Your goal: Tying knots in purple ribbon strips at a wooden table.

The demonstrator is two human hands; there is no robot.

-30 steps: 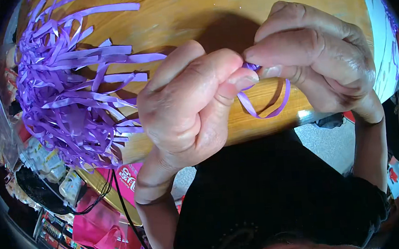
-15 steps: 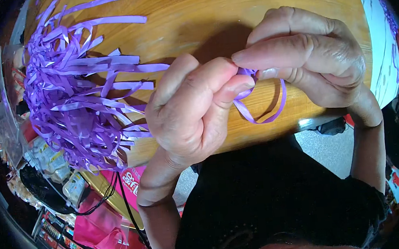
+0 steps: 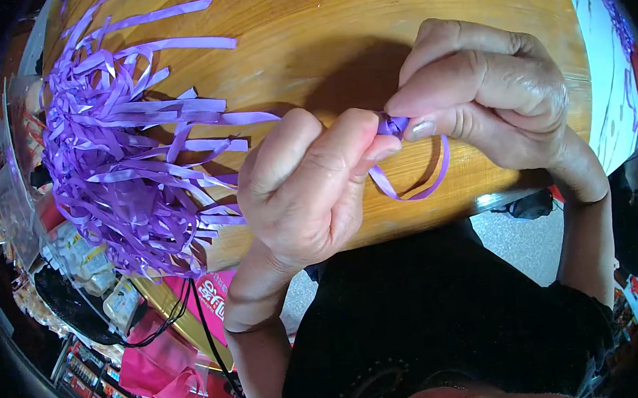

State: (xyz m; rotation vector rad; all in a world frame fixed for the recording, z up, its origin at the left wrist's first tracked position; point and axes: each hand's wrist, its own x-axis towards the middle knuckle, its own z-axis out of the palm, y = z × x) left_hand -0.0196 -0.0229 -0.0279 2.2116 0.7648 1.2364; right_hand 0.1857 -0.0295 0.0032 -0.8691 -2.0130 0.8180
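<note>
Wooden tabletop (image 3: pixel 424 14), purple ribbon heap (image 3: pixel 131 160) leftward; both hands' grips (image 3: pixel 311 185) (image 3: pixel 489 98) pinched tight on ribbon strip (image 3: pixel 395 127).

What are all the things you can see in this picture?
ribbon strip: one, purple, pinched between both hands, its loop hanging below the fingers
ribbon pile: one big bunch of many strips, purple, on the table to the person's left
table: one, yellow-brown wood, under the hands and the pile
bags: a few, pink and red, low down on the left beside the table
cable: one, black, hanging down past the bags
floor: grey, below the table edge
black top: one, worn by the person, at the bottom
left hand: one, gripping the ribbon strip by thumb and fingers
right hand: one, gripping the same ribbon strip from the other side
</note>
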